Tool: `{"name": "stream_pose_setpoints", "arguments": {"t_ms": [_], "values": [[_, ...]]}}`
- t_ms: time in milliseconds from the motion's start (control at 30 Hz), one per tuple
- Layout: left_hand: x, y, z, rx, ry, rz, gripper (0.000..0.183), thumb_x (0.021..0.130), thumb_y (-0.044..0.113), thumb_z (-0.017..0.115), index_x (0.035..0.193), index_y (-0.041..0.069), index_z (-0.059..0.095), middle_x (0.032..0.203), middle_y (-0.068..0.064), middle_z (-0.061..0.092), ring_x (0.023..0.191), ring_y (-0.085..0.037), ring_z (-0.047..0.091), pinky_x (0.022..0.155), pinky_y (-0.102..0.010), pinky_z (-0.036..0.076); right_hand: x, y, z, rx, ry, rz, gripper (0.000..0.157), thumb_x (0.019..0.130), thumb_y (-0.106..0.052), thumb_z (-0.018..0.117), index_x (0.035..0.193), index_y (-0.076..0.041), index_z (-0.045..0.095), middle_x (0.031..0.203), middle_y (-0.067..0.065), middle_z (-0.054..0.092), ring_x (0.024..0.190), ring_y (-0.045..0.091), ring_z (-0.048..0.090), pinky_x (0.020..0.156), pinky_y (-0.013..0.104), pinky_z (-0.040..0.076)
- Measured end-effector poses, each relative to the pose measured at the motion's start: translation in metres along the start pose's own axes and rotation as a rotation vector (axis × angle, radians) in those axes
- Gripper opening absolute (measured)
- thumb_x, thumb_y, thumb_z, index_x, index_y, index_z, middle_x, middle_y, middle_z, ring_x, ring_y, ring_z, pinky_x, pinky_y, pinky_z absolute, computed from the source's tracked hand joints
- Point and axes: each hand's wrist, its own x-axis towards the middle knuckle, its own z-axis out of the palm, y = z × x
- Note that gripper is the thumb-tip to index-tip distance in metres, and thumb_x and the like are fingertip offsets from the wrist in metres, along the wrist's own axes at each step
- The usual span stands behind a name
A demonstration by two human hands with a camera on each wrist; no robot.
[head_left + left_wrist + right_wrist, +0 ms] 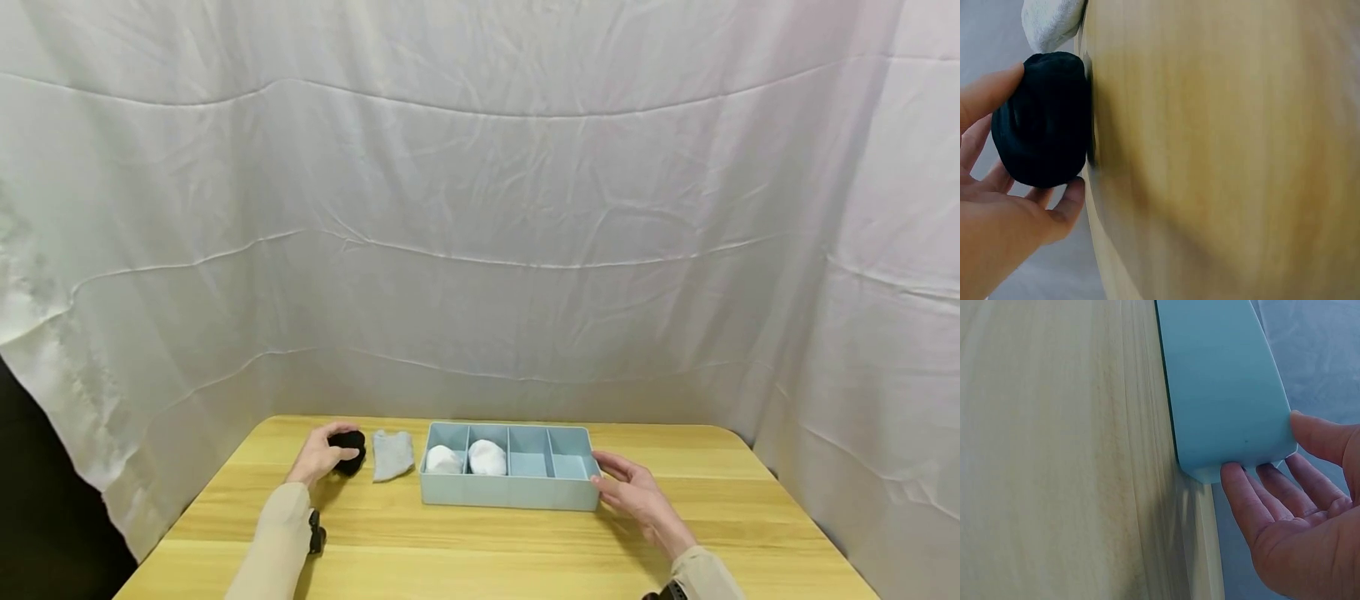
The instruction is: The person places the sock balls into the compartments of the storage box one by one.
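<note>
My left hand [318,454] holds a black rolled-up sock [1044,122] at the table's left side, with the thumb on one side and the fingers curled around the other. Just right of it lies a flat, folded light grey sock [392,456]. A light blue divided box [510,492] stands on the table. White rolled bundles fill its two left compartments, one bundle [442,460] at the far left and another [487,457] beside it; the two right compartments hold nothing. My right hand [633,496] touches the box's right end with spread fingers and thumb.
The wooden table [465,550] has rounded far corners. Pale grey curtains [525,317] hang behind it and along both sides. A dark gap [45,500] shows below the curtain at the left.
</note>
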Motion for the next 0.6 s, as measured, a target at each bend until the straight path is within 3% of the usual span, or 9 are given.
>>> {"name": "stream_pose_setpoints", "arguments": {"t_ms": [267, 600], "values": [[-0.0010, 0.0029, 0.0020, 0.004, -0.056, -0.022, 0.053, 0.084, -0.006, 0.068, 0.136, -0.004, 0.053, 0.138, -0.027, 0.051, 0.126, -0.048, 0.046, 0.100, -0.055, 0.044, -0.0004, -0.0004, -0.0001, -0.003, -0.003, 0.002, 0.057, 0.093, -0.005, 0.064, 0.145, 0.003, 0.042, 0.150, 0.029, 0.038, 0.120, 0.027, 0.057, 0.101, 0.049, 0.048], [-0.0020, 0.0054, 0.0002, 0.045, -0.089, -0.047, 0.049, 0.078, -0.003, 0.075, 0.125, -0.001, 0.060, 0.132, -0.029, 0.053, 0.116, -0.044, 0.053, 0.092, -0.050, 0.048, -0.0012, -0.0005, -0.0001, -0.002, 0.004, -0.005, 0.057, 0.092, -0.006, 0.066, 0.144, 0.004, 0.043, 0.149, 0.029, 0.039, 0.119, 0.027, 0.057, 0.100, 0.047, 0.049]]}}
